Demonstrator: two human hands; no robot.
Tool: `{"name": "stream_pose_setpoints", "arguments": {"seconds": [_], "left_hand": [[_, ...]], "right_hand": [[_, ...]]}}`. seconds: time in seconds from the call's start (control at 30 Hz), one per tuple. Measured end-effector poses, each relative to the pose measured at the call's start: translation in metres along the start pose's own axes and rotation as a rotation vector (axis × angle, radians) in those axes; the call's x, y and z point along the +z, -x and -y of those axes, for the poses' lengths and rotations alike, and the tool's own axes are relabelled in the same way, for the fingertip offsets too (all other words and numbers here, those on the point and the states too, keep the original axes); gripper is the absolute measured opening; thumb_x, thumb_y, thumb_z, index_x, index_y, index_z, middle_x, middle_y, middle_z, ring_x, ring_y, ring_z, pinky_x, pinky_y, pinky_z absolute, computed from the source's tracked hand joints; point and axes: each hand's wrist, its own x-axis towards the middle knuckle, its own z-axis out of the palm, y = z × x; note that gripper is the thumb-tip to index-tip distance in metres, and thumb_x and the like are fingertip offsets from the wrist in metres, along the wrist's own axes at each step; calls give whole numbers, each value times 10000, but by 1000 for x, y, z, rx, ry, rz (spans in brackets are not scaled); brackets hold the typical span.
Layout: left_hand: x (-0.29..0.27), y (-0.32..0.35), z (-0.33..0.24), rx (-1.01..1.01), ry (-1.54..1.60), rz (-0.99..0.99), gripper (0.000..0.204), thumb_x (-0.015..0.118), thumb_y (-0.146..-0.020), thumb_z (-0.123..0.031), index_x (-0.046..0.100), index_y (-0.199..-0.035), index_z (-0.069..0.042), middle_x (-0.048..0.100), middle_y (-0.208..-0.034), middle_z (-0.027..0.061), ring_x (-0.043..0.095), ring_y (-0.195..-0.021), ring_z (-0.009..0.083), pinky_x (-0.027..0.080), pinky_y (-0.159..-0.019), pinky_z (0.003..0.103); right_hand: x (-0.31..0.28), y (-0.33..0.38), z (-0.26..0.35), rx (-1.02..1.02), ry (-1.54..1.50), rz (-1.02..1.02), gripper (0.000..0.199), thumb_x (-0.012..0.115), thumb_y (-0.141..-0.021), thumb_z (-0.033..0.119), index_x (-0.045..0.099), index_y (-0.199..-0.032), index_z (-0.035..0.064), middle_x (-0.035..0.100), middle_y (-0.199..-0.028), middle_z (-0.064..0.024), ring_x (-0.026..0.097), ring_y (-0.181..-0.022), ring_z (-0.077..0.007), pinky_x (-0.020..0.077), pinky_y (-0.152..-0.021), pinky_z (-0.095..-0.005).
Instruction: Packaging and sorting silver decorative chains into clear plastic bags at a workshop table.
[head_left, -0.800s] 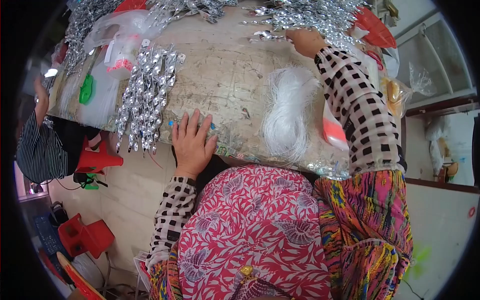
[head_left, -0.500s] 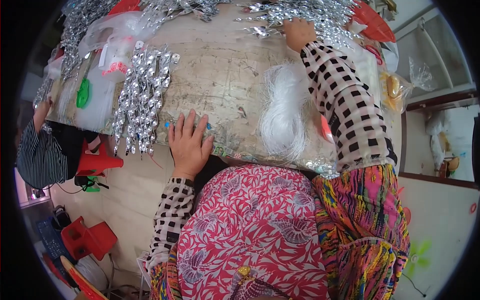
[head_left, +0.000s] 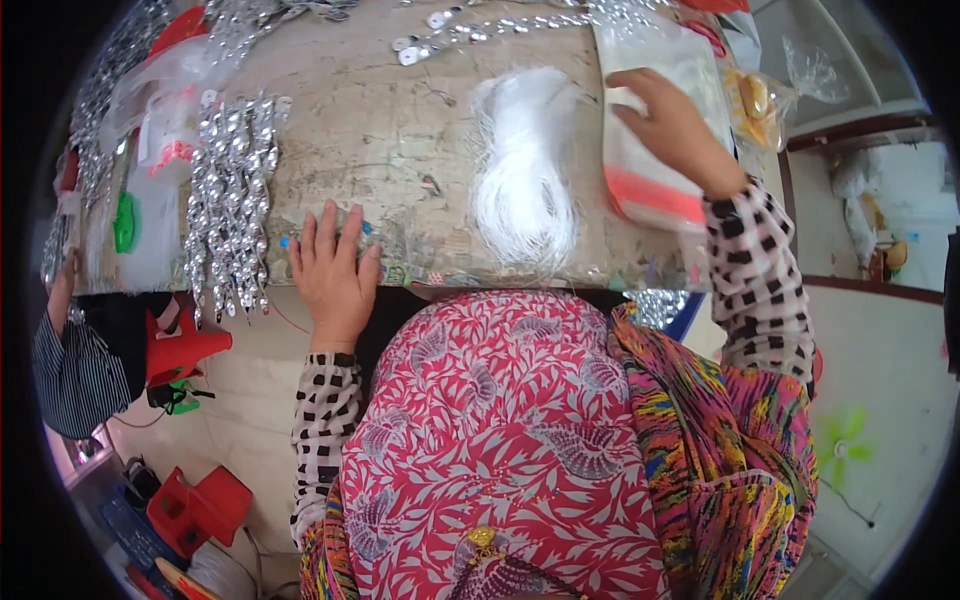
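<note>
My left hand (head_left: 335, 275) lies flat at the table's front edge, fingers spread, with nothing in it. At the right, my right hand (head_left: 678, 135) is over a stack of clear plastic bags (head_left: 655, 208) with a red band along the near end. Its thumb and fingers are bent and apart, and nothing shows between them; whether the fingertips touch the bags I cannot tell. A looped bundle of white string (head_left: 525, 185) rests between my hands. To the left, twisted silver foil strands (head_left: 232, 195) hang over the front edge. More silver strands (head_left: 490, 38) lie along the far side.
A white roll with pink print (head_left: 168, 135) and a green-handled tool (head_left: 125, 222) are on the table's left part. Another person's hand (head_left: 65, 280) is at the left end. A bag of bread (head_left: 758, 98) sits at the right edge. Red stools (head_left: 200, 505) stand on the floor.
My right hand has come back from the far silver strands to the plastic bags, uncovering them. My left hand stays flat on the edge. The whole view has shifted somewhat.
</note>
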Motion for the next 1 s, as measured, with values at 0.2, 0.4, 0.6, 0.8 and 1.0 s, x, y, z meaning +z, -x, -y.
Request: {"name": "stream_pose_setpoints", "arguments": {"seconds": [0.2,0.4,0.6,0.8,1.0], "left_hand": [[16,0,-18,-12,-30,13,470,512,-859,-338,487,-1312,-213,403,-1399,64,327,-1296,317,165,-1080,510],[6,18,20,-67,-61,1,472,525,-849,-331,493,-1304,-209,415,-1387,65,338,-1288,320,179,-1071,511],[-9,59,53,-44,65,14,449,570,-837,-344,521,-1257,-191,425,-1358,110,359,-1272,354,230,-1041,535],[-42,99,64,-71,314,-95,371,573,-865,-259,552,-1213,-134,442,-1308,141,369,-1253,368,244,-1035,519],[-80,129,149,-293,290,-446,289,632,-820,-103,621,-1108,-82,531,-1223,122,478,-1145,292,380,-961,382]], "right_hand": [[-31,98,-53,254,135,120,342,581,-854,154,539,-1165,19,551,-1175,-154,551,-1045,-311,448,-844,-372],[37,115,2,164,297,102,442,541,-874,202,464,-1266,16,394,-1367,-203,364,-1254,-386,309,-1049,-417],[33,116,47,117,120,254,420,522,-874,173,465,-1247,-11,405,-1340,-236,374,-1249,-391,307,-1047,-425],[8,69,101,99,200,314,435,565,-846,101,461,-1256,-1,437,-1315,-214,431,-1207,-361,357,-1007,-401],[53,0,241,-144,-386,473,414,610,-852,139,496,-1226,4,506,-1246,-176,482,-1169,-305,381,-972,-349]]}}
